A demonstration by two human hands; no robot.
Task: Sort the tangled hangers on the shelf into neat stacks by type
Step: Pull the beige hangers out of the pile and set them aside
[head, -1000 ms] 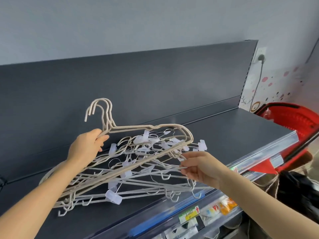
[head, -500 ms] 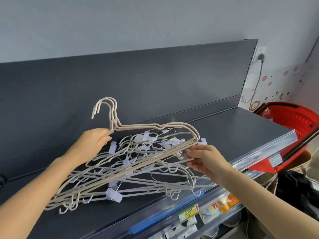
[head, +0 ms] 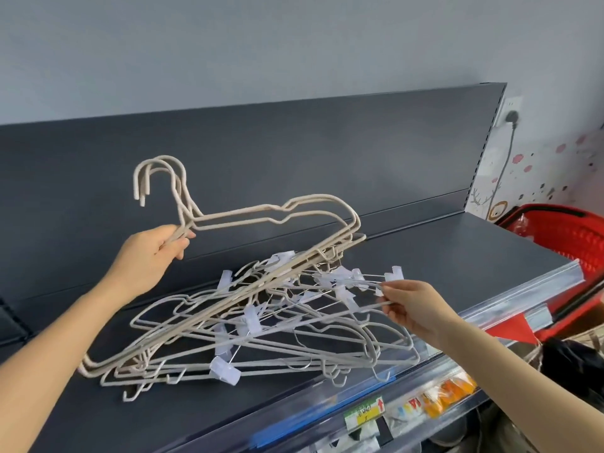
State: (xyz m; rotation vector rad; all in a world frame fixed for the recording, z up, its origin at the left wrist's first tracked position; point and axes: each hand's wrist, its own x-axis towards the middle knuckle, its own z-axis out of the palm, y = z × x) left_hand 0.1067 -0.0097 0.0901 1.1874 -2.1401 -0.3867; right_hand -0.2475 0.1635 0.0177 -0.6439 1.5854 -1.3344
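The left hand (head: 153,256) is gripping a small bunch of thick beige hangers (head: 261,212) by their necks, with the fingers curled round the stems just under the hooks. The hooks are standing up above this hand and curving away to its left. The bunch is slanting. Its shoulder on the side towards the right hand is hanging up in the air, while the opposite corner is resting low on the shelf (head: 457,250) beneath the left forearm.

Below and between the two hands, a tangle of thin white hangers (head: 250,320) is lying on the shelf. Many of them are carrying pale clips (head: 225,371). The lower bars of the beige bunch are running down through the top of this tangle and touching it.

The right hand (head: 415,308) is pinching the thin white hangers at the tangle's near edge. Its thumb and fingertips are closing on a slim bar, and a clipped wire is lying just above them.

Beyond both hands, the shelf's dark back panel (head: 294,142) is standing upright. Past the right hand, at the shelf's end, a red basket (head: 562,230) is sitting. Under the right forearm, a price label (head: 369,413) is showing on the front rail of a lower shelf.
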